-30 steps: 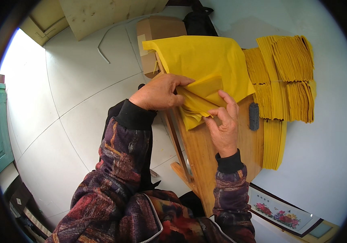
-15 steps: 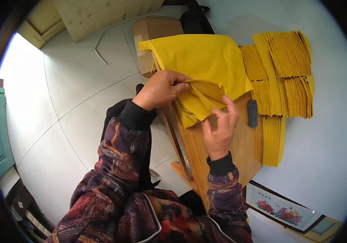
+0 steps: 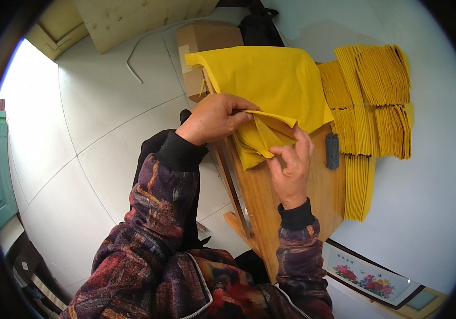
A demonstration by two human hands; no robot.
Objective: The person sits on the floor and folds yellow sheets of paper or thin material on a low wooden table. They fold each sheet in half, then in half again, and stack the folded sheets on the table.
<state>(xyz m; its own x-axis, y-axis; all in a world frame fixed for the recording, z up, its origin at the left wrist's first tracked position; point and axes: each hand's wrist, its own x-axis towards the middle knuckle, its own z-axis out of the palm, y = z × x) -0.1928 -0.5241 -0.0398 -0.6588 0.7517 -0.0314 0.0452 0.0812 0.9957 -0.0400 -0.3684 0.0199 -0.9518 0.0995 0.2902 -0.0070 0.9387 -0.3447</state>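
Observation:
Yellow fabric sheets [image 3: 265, 74] lie layered over the far part of a wooden table [image 3: 302, 196], their far left corner hanging past the edge. My left hand [image 3: 214, 118] pinches the near edge of the upper yellow cloth between thumb and fingers. My right hand [image 3: 293, 170] grips the same cloth at its right end, thumb and fingers closed on a lower corner while the forefinger touches an upper one. Between the hands the cloth gapes in a fold. A dark grey oblong block [image 3: 332, 151] rests on the table right of my right hand.
Folded yellow cloth bundles [image 3: 382, 74] are stacked at the table's right side, against a pale wall. A cardboard box [image 3: 214, 34] and a black bag [image 3: 260, 26] stand beyond the table. Tiled floor [image 3: 116, 133] spreads to the left. A framed flower picture [image 3: 366, 276] is at lower right.
My right hand has shifted slightly right and its fingers have closed onto the cloth's corner. The fold between my hands has narrowed and pulled tauter. My left hand keeps its pinch.

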